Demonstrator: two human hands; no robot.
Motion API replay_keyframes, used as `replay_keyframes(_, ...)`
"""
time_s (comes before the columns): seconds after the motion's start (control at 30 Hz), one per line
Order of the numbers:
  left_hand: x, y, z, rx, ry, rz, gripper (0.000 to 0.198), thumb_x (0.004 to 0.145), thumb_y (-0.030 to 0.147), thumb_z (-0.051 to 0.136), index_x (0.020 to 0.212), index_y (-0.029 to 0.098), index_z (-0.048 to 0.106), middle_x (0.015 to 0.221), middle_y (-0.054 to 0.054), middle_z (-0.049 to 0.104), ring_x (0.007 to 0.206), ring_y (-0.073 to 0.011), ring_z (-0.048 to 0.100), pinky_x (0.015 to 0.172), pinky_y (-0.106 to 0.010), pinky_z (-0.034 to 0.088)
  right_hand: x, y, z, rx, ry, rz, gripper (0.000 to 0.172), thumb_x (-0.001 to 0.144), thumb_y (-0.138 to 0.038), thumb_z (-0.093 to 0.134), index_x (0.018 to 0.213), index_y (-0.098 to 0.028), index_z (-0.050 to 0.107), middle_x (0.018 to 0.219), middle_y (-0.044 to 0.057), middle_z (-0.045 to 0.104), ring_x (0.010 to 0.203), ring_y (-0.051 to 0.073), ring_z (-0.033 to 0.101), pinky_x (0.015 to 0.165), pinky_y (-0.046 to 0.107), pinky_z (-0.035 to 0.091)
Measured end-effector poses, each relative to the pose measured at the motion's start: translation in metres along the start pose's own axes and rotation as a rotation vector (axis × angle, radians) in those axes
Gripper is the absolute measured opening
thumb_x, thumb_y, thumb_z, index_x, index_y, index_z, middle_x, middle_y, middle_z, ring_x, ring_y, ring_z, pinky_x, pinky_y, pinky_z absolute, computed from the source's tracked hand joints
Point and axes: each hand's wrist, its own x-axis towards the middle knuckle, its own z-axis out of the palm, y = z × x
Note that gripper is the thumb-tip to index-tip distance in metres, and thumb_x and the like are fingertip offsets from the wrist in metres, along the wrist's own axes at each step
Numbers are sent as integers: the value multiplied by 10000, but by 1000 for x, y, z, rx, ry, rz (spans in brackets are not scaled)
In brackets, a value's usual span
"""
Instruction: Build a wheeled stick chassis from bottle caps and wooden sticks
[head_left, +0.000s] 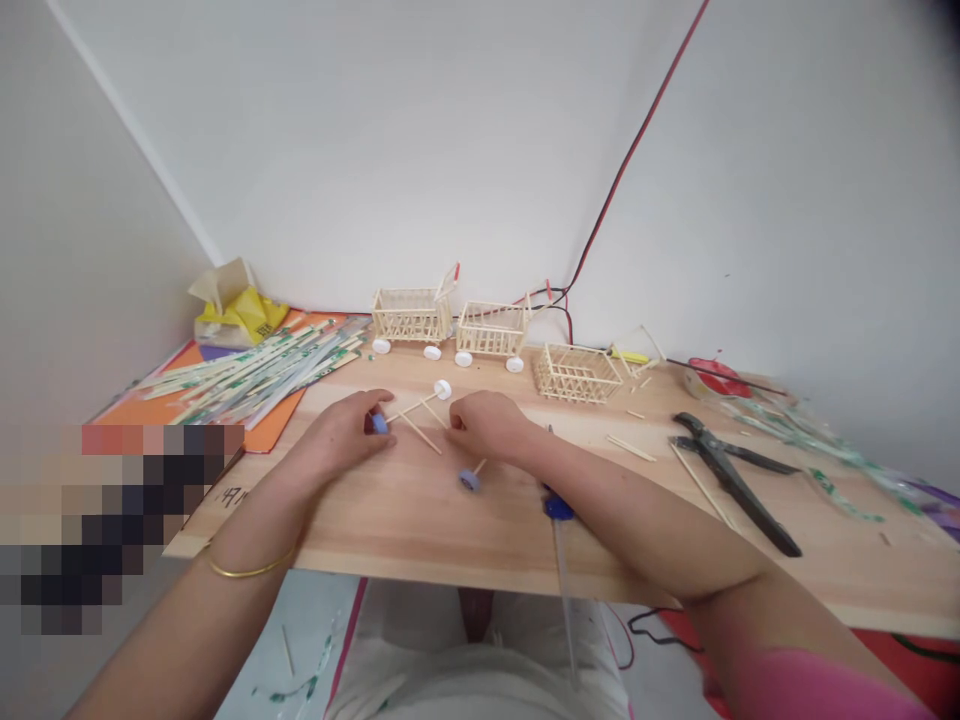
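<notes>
Stick pile: fanned across an orange sheet.
Left hand: thumb and fingers pinching a blue wheel, just above the tabletop.
Two stick carts: side by side near the wall, on white wheels.
Crossed sticks: between the hands.
White wheel: at a stick's far end.
Grey-blue wheel: on a short stick, just below the right hand.
Right hand: fingers curled inward; cannot tell what they pinch.
Stick basket: beyond the right forearm.
Black-handled cutter: lying farther right.
</notes>
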Motion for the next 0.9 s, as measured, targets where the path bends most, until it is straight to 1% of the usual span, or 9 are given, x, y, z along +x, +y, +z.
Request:
replay_keyframes(0.2,0,4,6,41,18,34,506,697,340,600,1179,192,558,916,-33,627,777,-183,585,699,-281,450,-1,5,-2,-2,-3,8,237,818,-329,524,870,-180,700,893,89,712,811,201,627,663,264,419)
replay_keyframes(0.43,1,5,9,109,20,49,517,704,358,603,1189,191,541,940,-42,612,830,-200,581,735,-292,447,-3,10,-3,4,4,22,220,794,-366,558,837,-198,692,871,71,710,805,212,626,651,273,412)
replay_keyframes(0.57,0,8,9,107,20,50,532,697,377,622,1192,204,538,951,-42,607,851,-206,578,748,-300,445,-8,16,-11,10,27,53,248,806,-397,566,857,-183,681,897,81,703,824,209,621,651,265,398)
replay_keyframes(0.7,1,4,10,78,23,58,568,680,412,650,1194,202,533,931,-35,609,812,-195,579,723,-294,447,-25,31,-25,35,68,73,266,840,-416,537,875,-184,664,899,68,693,756,170,601,605,244,360)
replay_keyframes(0.8,3,-1,11,49,25,67,590,670,436,664,1197,203,534,921,-28,611,763,-177,569,698,-287,445,-43,45,-30,124,129,91,239,829,-404,558,818,-187,659,796,40,678,671,140,565,564,232,324)
replay_keyframes(0.9,3,2,10,-7,24,60,630,641,460,693,1196,200,546,925,-25,615,713,-158,549,670,-276,442,-63,58,-28,234,181,124,231,830,-390,555,770,-187,649,715,13,647,623,122,537,540,224,312)
